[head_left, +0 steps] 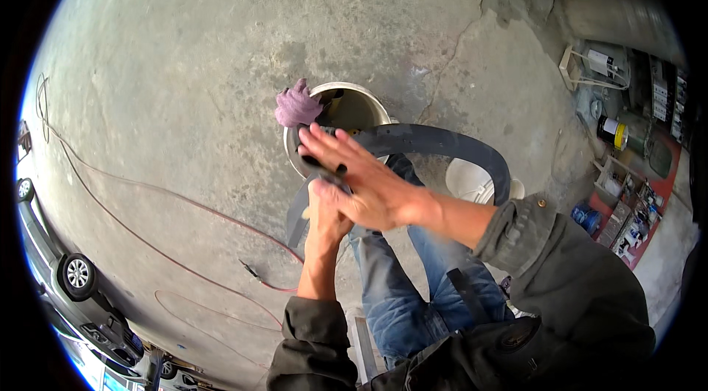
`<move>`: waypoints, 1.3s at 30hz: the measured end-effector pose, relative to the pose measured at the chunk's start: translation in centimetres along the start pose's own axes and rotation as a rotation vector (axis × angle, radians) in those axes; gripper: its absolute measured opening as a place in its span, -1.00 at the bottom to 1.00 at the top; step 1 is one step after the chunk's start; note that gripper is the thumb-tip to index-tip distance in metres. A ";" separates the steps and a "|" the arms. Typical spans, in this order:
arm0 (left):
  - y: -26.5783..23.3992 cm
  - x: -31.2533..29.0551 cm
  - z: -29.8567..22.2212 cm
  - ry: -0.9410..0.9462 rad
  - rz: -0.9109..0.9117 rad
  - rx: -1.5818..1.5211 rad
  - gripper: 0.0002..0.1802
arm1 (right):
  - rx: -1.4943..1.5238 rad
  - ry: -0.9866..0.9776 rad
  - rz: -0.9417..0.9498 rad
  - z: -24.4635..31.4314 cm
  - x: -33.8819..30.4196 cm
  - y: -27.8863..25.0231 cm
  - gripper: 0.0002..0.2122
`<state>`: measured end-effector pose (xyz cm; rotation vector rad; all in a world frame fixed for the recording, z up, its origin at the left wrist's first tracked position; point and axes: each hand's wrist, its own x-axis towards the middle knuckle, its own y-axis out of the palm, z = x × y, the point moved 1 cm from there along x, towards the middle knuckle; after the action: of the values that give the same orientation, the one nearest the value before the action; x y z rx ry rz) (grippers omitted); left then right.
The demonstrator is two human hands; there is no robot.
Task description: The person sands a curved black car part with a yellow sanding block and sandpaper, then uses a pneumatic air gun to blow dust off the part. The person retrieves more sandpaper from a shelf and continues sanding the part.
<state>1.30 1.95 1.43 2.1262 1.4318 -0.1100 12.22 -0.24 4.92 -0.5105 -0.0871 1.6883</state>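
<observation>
A dark grey curved plastic trim piece (442, 142), shaped like a wheel-arch flare, lies across the top of a round pale bucket (376, 95) and arcs over my knees. My left hand (330, 208) is closed round a dark part of it near the bucket. Just above that, my right hand (365, 181) lies flat with its fingers stretched out over the dark part; its palm hides what is beneath. A crumpled purple cloth or glove (296, 105) hangs on the bucket's left rim. Liquid and a dark object show inside the bucket.
A white tub (468, 179) stands right of my legs. Thin reddish hoses (214, 221) cross the concrete floor at left, one ending in a metal fitting. Parked cars (92, 288) line the lower left. A red bench (653, 221) with bottles and cans stands at right.
</observation>
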 end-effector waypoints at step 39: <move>0.1 -3.6 0.7 -0.051 0.133 0.719 -0.59 | 0.379 0.313 -0.283 -4.3 0.3 0.1 -0.34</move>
<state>0.06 -1.37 2.23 2.7468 1.3381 -0.7154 13.70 -0.94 0.88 -0.4452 0.3661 1.2914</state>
